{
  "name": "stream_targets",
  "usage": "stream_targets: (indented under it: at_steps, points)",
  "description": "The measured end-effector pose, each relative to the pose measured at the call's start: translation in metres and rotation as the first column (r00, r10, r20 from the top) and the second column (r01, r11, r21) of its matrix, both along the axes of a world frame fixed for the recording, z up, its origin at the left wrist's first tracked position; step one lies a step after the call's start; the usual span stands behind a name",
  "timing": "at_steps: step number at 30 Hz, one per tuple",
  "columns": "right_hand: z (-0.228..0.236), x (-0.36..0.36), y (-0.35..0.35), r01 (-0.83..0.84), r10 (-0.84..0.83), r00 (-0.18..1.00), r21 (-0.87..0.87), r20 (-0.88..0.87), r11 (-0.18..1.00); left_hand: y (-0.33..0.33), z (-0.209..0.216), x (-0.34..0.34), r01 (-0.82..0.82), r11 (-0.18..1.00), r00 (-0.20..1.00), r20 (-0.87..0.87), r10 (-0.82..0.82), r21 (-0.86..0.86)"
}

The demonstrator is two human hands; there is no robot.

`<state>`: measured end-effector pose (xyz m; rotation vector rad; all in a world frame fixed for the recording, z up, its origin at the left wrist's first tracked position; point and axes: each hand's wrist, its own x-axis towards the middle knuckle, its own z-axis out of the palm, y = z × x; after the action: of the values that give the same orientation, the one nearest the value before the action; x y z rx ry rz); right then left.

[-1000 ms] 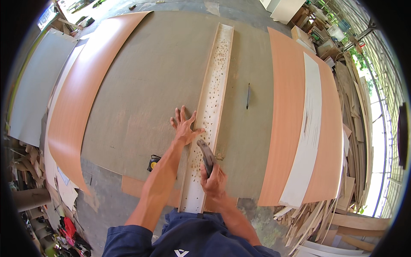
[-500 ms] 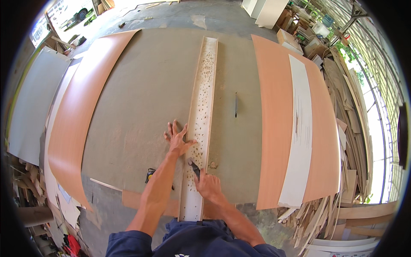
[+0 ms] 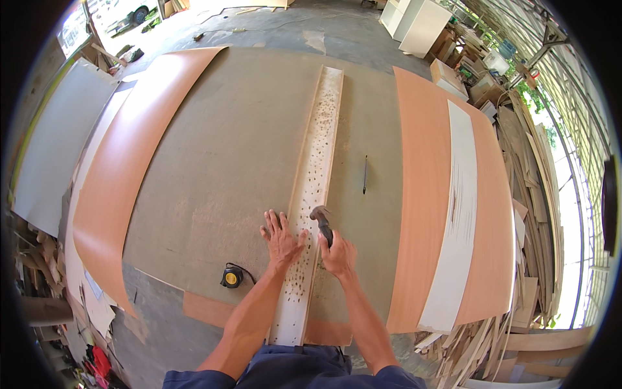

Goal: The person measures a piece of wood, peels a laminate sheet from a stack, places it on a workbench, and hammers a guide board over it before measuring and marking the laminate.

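A long, narrow white board (image 3: 313,159) with raised edges runs away from me across a grey-brown worktable (image 3: 227,129). Small dark brown specks are scattered all over it; I cannot tell whether they are holes or loose bits. My left hand (image 3: 282,245) lies with its fingers spread at the board's left edge, the thumb reaching onto the white face. Over the right edge, my right hand (image 3: 339,255) grips the dark handle of a claw hammer (image 3: 319,215). The hammer's head points away from me, above the board.
Left of my forearm sits a black and yellow tape measure (image 3: 232,277). A dark pen-like tool (image 3: 365,175) lies right of the board. Curved orange-brown sheets (image 3: 139,162) flank both sides, the right one bearing a white strip (image 3: 461,214). Wood offcuts (image 3: 534,194) pile up at the far right.
My right hand has lifted the hammer and moved it up and to the right. The left hand has shifted slightly along the board. The view has moved, uncovering the tape measure.
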<state>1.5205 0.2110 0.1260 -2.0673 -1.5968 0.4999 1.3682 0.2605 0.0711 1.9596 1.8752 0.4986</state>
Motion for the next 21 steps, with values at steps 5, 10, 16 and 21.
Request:
stream_targets:
  at_steps: [5, 10, 16, 21]
  points:
    - [-0.010, -0.006, 0.045, -0.026, 0.028, 0.998, -0.045, 0.056, 0.999, 0.001, 0.010, 0.003, 0.019, 0.999, 1.000, -0.008, -0.019, -0.029]
    - [-0.008, 0.006, 0.062, -0.080, 0.083, 0.996, -0.059, 0.044, 0.995, 0.004, 0.003, 0.001, 0.007, 1.000, 1.000, -0.028, -0.006, 0.023]
    - [0.036, -0.001, 0.044, -0.042, 0.170, 0.977, 0.671, -0.126, 0.741, 0.004, 0.011, -0.003, -0.008, 0.999, 0.999, 0.038, 0.010, -0.053]
    - [-0.014, 0.021, 0.063, -0.268, 0.156, 0.961, 0.642, 0.227, 0.718, 0.004, 0.011, 0.006, -0.007, 0.999, 0.998, 0.057, 0.009, -0.043]
